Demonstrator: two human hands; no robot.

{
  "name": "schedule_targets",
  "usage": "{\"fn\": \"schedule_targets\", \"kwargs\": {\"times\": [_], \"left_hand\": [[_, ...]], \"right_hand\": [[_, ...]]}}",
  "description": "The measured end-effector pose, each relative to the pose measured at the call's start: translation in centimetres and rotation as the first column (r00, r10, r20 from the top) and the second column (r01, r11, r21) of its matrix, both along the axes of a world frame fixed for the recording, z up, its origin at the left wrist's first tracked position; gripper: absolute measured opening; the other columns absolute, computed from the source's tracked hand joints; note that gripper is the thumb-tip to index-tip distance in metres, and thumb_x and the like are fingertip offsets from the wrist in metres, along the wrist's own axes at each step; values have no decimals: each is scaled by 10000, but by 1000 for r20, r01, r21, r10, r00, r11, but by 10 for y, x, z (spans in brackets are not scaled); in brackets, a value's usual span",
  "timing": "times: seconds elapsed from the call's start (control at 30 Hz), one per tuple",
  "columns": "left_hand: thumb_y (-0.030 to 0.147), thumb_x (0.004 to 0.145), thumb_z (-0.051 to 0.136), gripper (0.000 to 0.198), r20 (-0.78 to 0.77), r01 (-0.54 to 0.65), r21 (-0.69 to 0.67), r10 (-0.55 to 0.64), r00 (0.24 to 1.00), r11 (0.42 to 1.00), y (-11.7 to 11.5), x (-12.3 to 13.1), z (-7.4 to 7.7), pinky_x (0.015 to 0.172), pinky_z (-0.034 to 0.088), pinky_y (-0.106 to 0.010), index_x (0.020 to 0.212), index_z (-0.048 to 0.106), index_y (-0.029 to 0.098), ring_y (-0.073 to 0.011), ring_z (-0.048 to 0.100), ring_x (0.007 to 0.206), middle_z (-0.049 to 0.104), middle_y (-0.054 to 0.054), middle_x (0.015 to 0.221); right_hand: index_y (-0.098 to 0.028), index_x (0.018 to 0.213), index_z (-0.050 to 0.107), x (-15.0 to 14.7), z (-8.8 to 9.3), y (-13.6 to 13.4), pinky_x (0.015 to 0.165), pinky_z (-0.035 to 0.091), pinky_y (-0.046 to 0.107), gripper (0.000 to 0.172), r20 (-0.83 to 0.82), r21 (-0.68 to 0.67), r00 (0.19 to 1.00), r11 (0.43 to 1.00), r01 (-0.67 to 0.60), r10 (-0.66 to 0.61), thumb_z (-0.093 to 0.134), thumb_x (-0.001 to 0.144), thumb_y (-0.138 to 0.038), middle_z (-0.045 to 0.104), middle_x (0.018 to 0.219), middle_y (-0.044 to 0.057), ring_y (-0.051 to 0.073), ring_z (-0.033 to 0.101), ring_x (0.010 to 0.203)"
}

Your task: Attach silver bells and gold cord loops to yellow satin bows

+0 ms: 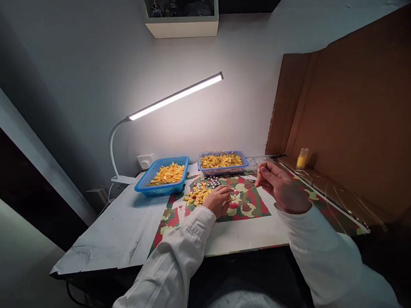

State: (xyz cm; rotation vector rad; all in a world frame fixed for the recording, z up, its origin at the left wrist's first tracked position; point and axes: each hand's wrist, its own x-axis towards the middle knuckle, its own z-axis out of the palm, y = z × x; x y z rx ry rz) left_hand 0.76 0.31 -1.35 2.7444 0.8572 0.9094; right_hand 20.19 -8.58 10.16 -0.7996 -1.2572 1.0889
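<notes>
My right hand (pixel 279 187) is raised over the right side of the mat, its thumb and fingers pinched on a thin pale thread. From there the thread (pixel 250 187) slants down to the left, toward my left hand. Low over the mat, my left hand (pixel 219 201) has its fingers bent; a bit of yellow shows by the fingertips, and what they hold is hidden. Just left of that hand lies a pile of small folded yellow pieces (pixel 196 195). Behind it are several small shiny silver beads or bells (pixel 214 181).
A blue basket (pixel 159 189) holds yellow pieces. A purple-blue basket (pixel 223 170) holds gold stringy pieces. The patterned mat (pixel 260 208) covers part of the white table (pixel 140 231). A lit lamp (pixel 178 98) reaches overhead. Cardboard (pixel 355 118) and a yellow bottle (pixel 302 158) stand right.
</notes>
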Motion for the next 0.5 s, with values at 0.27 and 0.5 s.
{"fn": "schedule_targets", "kwargs": {"times": [0.27,0.5], "left_hand": [[243,847,519,118,-63,-116,-36,114,991,993,1,-5,-10,702,491,-316,855,590,149,-147,583,762,626,-46,846],[313,871,511,212,-78,-196,-55,192,978,979,2,2,-12,783,499,-373,974,595,148,-165,592,874,618,-61,989]], "right_hand": [[-218,671,491,-7,-3,9,503,372,219,268,-142,-14,987,997,75,-76,668,689,-419,374,532,-72,81,355,486],[-215,675,462,-30,5,2,472,351,213,275,-295,-9,955,1000,17,-19,675,689,-389,320,531,-82,69,297,465]]}}
